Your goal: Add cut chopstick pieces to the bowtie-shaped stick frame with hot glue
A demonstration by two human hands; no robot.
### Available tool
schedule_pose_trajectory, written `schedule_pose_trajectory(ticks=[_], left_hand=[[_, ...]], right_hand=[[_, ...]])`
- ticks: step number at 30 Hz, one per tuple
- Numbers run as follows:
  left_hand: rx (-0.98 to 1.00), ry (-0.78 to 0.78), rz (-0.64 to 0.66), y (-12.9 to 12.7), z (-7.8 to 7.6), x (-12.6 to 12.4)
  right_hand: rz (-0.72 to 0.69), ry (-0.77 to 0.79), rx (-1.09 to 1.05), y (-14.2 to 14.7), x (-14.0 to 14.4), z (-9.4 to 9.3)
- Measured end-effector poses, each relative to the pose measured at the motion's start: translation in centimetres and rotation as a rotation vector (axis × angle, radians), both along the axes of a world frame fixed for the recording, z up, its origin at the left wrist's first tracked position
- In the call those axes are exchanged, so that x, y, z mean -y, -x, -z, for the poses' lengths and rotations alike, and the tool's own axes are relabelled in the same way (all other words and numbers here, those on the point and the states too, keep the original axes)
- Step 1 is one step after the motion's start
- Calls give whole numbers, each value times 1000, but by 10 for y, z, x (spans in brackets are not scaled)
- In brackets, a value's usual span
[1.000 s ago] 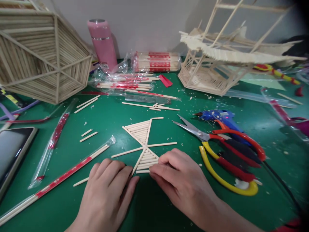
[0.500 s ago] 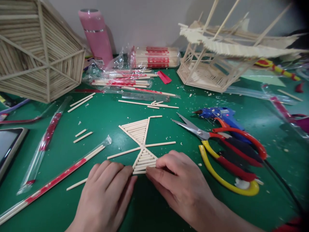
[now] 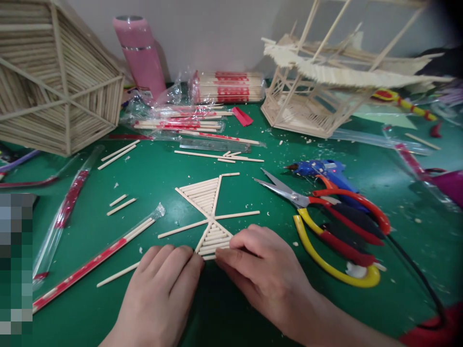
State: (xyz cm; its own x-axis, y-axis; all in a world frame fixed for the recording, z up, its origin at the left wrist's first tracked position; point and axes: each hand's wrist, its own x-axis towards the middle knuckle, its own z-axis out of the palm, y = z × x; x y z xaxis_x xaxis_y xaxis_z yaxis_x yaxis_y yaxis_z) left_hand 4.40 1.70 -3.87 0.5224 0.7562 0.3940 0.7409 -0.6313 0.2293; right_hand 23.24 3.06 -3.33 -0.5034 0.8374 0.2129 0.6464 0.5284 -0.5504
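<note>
A flat piece made of wooden sticks (image 3: 208, 212) lies on the green mat (image 3: 253, 313), shaped like two filled triangles meeting at a crossing of longer sticks. My left hand (image 3: 162, 294) rests flat on the mat with its fingertips at the near left edge of the lower triangle. At the near right edge, the thumb and forefinger of my right hand (image 3: 264, 274) pinch the short sticks of that triangle.
Scissors (image 3: 325, 205), yellow-handled cutters (image 3: 333, 260) and a blue glue gun (image 3: 325, 171) lie to the right. Wrapped chopsticks (image 3: 90, 258) and loose sticks lie left. A stick lattice panel (image 3: 54, 82), pink bottle (image 3: 139, 58), chopstick packs (image 3: 227, 86) and stick pavilion model (image 3: 318, 91) stand behind.
Both hands have stayed at the near edge of the stick piece, with the fingers shifting slightly. The view has drifted a little to the right.
</note>
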Motion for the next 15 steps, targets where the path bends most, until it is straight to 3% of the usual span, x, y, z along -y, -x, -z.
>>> schedule_pose_trajectory(ticks=[7,12,15], left_hand=[[-42,67,6,5,4,2],[-54,36,9,6,2,2],[-59,31,9,8,3,2]], right_hand=[[10,83,-77,-5,-2,-4],[155,168,-98,-22,-5,-11],[171,200,-52,-28,-5,-12]])
